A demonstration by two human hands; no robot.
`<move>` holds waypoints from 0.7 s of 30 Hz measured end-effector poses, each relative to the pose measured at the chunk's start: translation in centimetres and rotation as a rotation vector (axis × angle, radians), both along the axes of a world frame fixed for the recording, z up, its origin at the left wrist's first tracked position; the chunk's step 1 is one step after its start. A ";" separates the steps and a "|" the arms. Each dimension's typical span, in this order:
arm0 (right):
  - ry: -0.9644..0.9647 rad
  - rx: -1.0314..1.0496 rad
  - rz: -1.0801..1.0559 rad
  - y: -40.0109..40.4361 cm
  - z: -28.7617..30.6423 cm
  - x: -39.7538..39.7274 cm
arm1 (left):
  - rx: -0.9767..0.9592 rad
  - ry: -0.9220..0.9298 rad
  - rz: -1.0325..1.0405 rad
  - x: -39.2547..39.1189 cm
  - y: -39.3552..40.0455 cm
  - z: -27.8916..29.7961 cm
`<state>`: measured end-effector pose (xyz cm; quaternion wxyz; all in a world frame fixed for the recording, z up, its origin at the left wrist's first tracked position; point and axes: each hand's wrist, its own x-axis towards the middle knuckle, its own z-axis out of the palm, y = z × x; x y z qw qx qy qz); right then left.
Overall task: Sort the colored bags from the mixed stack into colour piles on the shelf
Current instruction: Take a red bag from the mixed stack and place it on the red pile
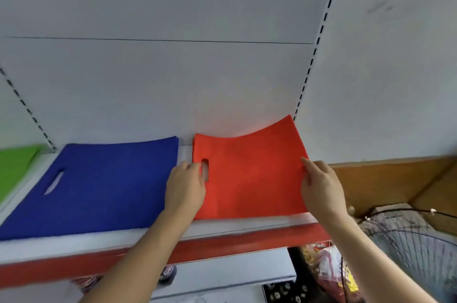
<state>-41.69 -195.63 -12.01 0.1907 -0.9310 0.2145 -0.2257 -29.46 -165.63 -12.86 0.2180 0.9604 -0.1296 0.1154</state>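
Evidently the placing step: both hands, left hand [185,187] and right hand [321,186], grip the red bag [249,174] by its side edges on the shelf [237,227], beside the blue pile [99,184]; next, flatten and let go

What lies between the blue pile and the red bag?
Head view: a bare strip of white shelf separates blue pile from red bag; the left hand bridges it nearer the front.

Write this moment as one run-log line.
left hand: grips red bag by handle slot | right hand: holds its right edge | blue pile: beside, apart
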 end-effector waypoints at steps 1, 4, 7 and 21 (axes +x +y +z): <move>0.023 -0.012 0.015 -0.4 -0.4 0.3 | 0.039 0.004 0.022 -0.2 -0.2 0.0; 0.083 -0.017 0.040 -1.3 -1.0 1.0 | 0.087 -0.026 0.087 -1.0 -0.9 0.2; 0.158 -0.012 0.065 -1.4 -1.4 1.3 | 0.171 -0.025 0.103 -1.4 -1.3 0.2; 0.231 -0.184 0.071 -1.1 -0.8 1.6 | 0.233 -0.087 0.148 -2.4 -1.6 1.2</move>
